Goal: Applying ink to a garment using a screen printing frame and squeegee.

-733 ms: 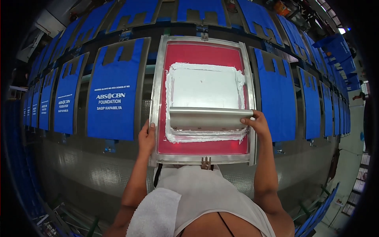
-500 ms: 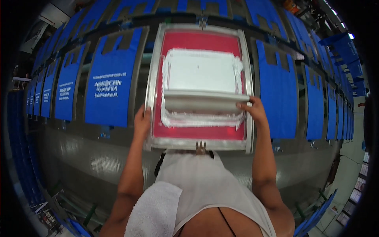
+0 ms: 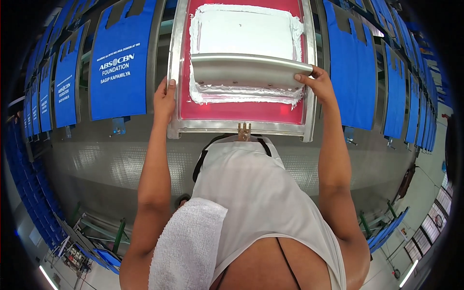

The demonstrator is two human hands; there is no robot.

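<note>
A silver-framed printing screen [image 3: 175, 48] with red mesh [image 3: 241, 112] is in front of me, white ink [image 3: 244, 34] spread in a rough rectangle on it. My left hand [image 3: 164, 99] is closed on the frame's left side rail. My right hand [image 3: 317, 86] grips the right end of a long metal squeegee [image 3: 244, 70], which lies crosswise over the lower part of the ink. A bracket [image 3: 244, 130] sits at the middle of the frame's near edge.
Rows of boards holding blue bags [image 3: 116, 87] flank the screen, those on the left printed in white, those on the right [image 3: 353, 82] showing no print. My white top and towel [image 3: 186, 241] fill the lower middle. Metal racks [image 3: 99, 232] stand at the lower sides.
The whole view has shifted, so screen, bags and hands sit higher in the picture and more floor shows below. Both hands keep their grips, the squeegee still low on the ink.
</note>
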